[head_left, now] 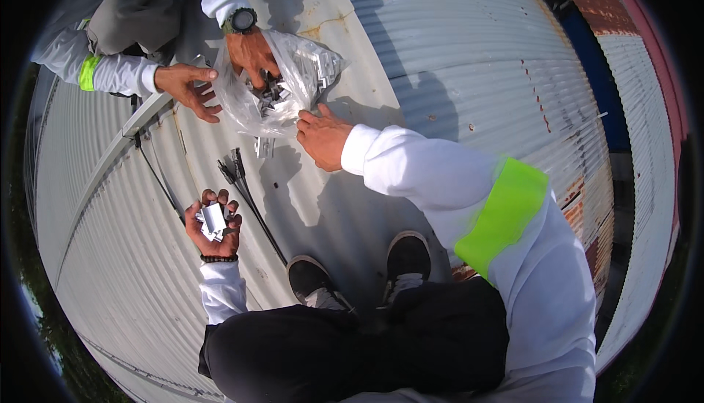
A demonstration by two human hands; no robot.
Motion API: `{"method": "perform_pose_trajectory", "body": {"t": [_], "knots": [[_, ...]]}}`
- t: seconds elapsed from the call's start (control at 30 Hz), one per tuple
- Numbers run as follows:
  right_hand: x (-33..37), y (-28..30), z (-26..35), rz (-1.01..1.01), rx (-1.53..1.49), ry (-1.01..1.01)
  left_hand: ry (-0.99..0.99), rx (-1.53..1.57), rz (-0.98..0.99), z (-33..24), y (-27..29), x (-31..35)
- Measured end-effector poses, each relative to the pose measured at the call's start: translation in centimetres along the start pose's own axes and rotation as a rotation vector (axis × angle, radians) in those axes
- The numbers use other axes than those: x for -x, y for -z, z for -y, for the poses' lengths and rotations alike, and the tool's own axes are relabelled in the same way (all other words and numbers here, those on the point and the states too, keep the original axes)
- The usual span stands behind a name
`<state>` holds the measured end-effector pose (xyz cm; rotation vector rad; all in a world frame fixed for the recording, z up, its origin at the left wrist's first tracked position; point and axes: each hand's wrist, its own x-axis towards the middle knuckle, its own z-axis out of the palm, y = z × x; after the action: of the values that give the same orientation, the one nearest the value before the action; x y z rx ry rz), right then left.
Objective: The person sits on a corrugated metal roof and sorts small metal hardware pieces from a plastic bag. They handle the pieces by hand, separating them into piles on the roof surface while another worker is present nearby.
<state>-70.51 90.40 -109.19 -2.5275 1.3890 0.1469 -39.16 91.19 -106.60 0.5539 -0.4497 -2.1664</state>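
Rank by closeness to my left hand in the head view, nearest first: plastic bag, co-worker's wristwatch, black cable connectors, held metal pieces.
1. Metal pieces, in the left hand
2. Black cable connectors, just ahead
3. Plastic bag, farther ahead and right
4. Co-worker's wristwatch, farthest ahead

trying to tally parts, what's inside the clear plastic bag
Silver metal pieces show inside the clear plastic bag. A co-worker's hand covers some, and whatever lies under the top pieces cannot be seen.

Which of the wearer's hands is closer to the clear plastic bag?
Right. The right hand is at the clear plastic bag's edge, fingers touching it; the left hand is apart from it, lower in view, holding metal pieces.
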Motion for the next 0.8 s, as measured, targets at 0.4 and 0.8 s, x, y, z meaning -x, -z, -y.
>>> {"method": "perform_pose_trajectory", "body": {"t": [0.4,0.8], "knots": [[-2.5,0.7,-1.3,-0.078,-0.006,0.163,0.678,-0.37,-1.093,4.8,2.6,46.6],[-3.7,-0.4,-1.5,-0.168,-0.095,0.224,0.388,-0.112,-1.518,20.8,6.1,50.8]]}}
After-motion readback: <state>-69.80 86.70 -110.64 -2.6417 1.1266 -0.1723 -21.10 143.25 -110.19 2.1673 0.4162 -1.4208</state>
